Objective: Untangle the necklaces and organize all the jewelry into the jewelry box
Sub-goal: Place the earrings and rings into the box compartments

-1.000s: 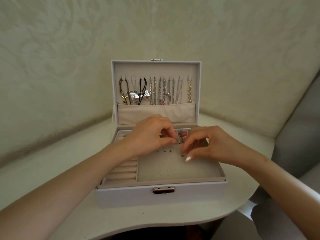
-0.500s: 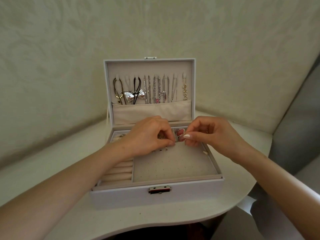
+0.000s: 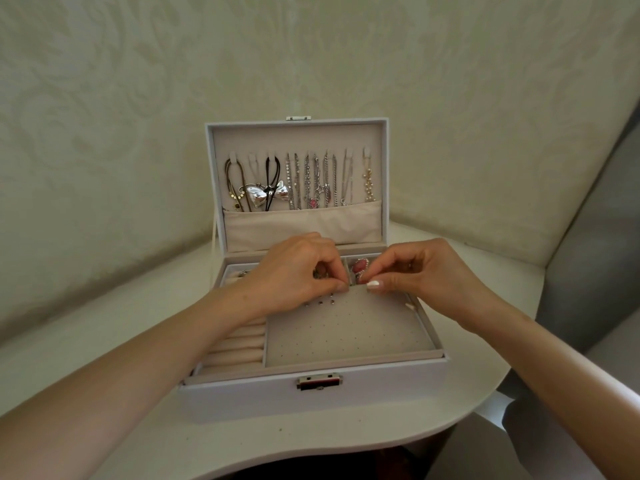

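- Right hand had come up off the middle of the earring panel since a second ago; it sat at the panel's back edge, thumb and forefinger pinched, fingertips just beside the left's.
- Left hand had barely shifted: same back edge, fingers curled in a tight pinch.
- Both hands were close together and each clamped on a small piece. The piece was too small and too hidden to name; likely an earring or its backing.
- A few studs were already seated in the panel's back rows, just below the left hand.
- Jewelry box stood open on the table. Necklaces hung separately on the hooks inside the lid, ends tucked in the pocket.
- Pink piece lay in the rear compartment between the hands; ring rolls looked bare.
- Judgement: untangling looked finished and the work was on earrings. The right hand's move up suggested the next stud was being readied with both hands, so the task was far along but not done.
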The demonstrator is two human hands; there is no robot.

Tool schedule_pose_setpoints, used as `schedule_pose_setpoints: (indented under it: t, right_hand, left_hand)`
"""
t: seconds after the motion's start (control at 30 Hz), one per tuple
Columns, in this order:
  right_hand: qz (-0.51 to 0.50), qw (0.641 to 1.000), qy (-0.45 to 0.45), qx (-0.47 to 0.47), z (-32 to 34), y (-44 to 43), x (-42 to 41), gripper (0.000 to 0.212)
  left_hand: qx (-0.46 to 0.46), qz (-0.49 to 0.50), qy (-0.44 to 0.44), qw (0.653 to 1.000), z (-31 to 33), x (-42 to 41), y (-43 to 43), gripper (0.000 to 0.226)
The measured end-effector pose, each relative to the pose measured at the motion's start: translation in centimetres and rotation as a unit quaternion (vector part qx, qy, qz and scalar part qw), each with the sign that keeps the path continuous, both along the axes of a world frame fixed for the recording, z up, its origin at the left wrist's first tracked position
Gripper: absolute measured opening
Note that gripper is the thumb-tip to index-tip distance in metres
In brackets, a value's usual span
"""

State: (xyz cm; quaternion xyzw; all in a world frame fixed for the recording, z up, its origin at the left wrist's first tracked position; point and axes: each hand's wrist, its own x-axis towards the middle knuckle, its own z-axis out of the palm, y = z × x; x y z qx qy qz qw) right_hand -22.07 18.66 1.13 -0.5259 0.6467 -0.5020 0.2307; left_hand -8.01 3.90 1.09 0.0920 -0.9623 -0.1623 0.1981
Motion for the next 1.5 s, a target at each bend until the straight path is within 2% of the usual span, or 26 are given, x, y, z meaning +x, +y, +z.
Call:
schedule_pose_setpoints:
  t: [0.2, 0.43, 0.53, 0.67, 0.73, 0.87, 1.03, 1.17, 1.37, 1.5]
  right_hand:
    - [0.0, 1.0, 0.001, 0.006, 0.2, -0.1, 0.3, 0.013]
    - [0.008, 1.0, 0.011, 0.008, 0.2, 0.1, 0.4, 0.015]
    - [0.006, 1.0, 0.02, 0.017, 0.2, 0.0, 0.5, 0.018]
    - [0.003, 0.999, 0.03, 0.017, 0.0, -0.2, 0.8, 0.02]
    - [0.0, 0.999, 0.036, 0.01, 0.0, -0.4, 0.9, 0.022]
    - [-0.005, 0.999, 0.038, 0.011, -0.1, -0.6, 1.0, 0.022]
    - [-0.003, 0.999, 0.048, 0.012, -0.2, -0.8, 0.9, 0.025]
    - [0.005, 0.999, 0.054, 0.006, -0.4, -1.1, 1.1, 0.023]
    - [0.029, 0.991, 0.131, 0.011, -0.4, -1.6, 1.6, 0.02]
    - [0.035, 0.99, 0.14, -0.002, -0.7, -1.6, 1.3, 0.023]
  left_hand:
    - [-0.025, -0.006, 0.006, 1.0, -0.1, 0.0, 0.2, 0.012]
    - [0.012, -0.045, -0.003, 0.999, -0.2, 0.3, -0.4, 0.007]
    - [0.015, -0.092, -0.018, 0.995, -0.3, 1.1, -0.8, 0.025]
    - [-0.071, -0.126, -0.037, 0.989, -0.5, 2.3, -0.9, 0.034]
    - [-0.091, -0.123, -0.026, 0.988, -0.6, 2.7, -1.0, 0.034]
    - [-0.029, -0.062, 0.019, 0.997, -0.4, 3.0, -1.1, 0.038]
    - [0.019, 0.003, 0.074, 0.997, -0.3, 2.9, -1.0, 0.027]
    - [0.015, 0.011, 0.075, 0.997, -0.6, 2.7, -0.7, 0.025]
    - [0.013, 0.019, 0.091, 0.996, -0.8, 2.7, -0.6, 0.023]
    - [0.013, 0.022, 0.098, 0.995, -0.8, 2.8, -0.5, 0.023]
